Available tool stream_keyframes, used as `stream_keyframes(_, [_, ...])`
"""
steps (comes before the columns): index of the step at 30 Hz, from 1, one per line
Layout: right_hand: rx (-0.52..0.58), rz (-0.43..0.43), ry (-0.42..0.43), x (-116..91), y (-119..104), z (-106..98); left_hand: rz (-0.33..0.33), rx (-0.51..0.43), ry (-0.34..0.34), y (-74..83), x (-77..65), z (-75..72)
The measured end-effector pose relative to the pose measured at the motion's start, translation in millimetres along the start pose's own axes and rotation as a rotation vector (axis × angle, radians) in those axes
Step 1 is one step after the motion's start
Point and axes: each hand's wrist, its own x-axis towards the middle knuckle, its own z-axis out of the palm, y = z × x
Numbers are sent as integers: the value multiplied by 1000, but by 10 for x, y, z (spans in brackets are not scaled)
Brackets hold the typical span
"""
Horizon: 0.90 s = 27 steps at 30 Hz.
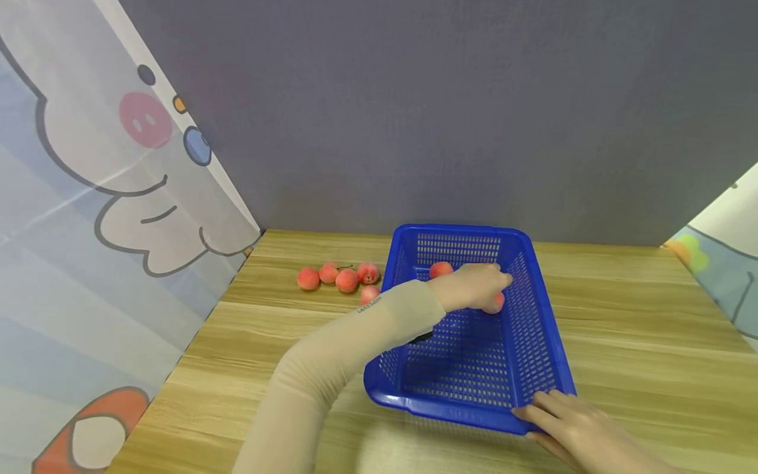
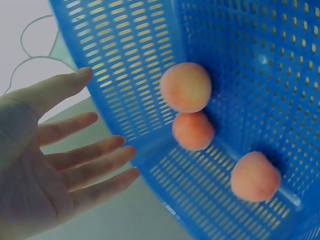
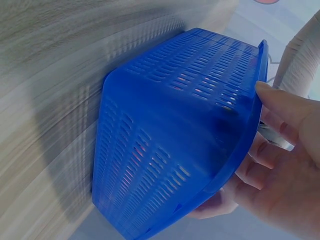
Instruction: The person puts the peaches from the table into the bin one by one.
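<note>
A blue plastic basket [image 1: 468, 416] with slotted walls stands on the wooden table. Over its inside, my left hand [image 1: 470, 284] has its fingers spread and straight, holding nothing in the left wrist view. Three peaches lie in the basket in that view: a pale one [image 2: 186, 87], a redder one [image 2: 193, 131] touching it, and another [image 2: 255, 177] apart from them. At the near right corner, my right hand [image 1: 571, 424] grips the basket's rim, thumb outside and fingers over the edge, as the right wrist view shows [image 3: 285, 145].
Several more peaches [image 1: 347, 280] lie on the table [image 1: 237, 375] left of the basket, one partly behind the left sleeve [image 1: 331, 355]. A grey wall [image 1: 414, 118] rises at the table's back edge. A cartoon-printed sheet [image 1: 77, 263] hangs along the left side.
</note>
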Motion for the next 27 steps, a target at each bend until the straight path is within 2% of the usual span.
stream_keyframes(7, [3,1,-12,-11,7,5,-9,-24,-6,-53,-173,-145])
stream_keyframes(14, [15,19,-5,-4,-12,-3,19,-23,77,-154,-424,-257])
stream_keyframes(22, [17,22,-1,-3,-7,-3,-32,-74,115,-367,-665,-308])
stream_keyframes(27, [19,20,2,-1,-1,-6,-68,-147,174,-542,-808,-316])
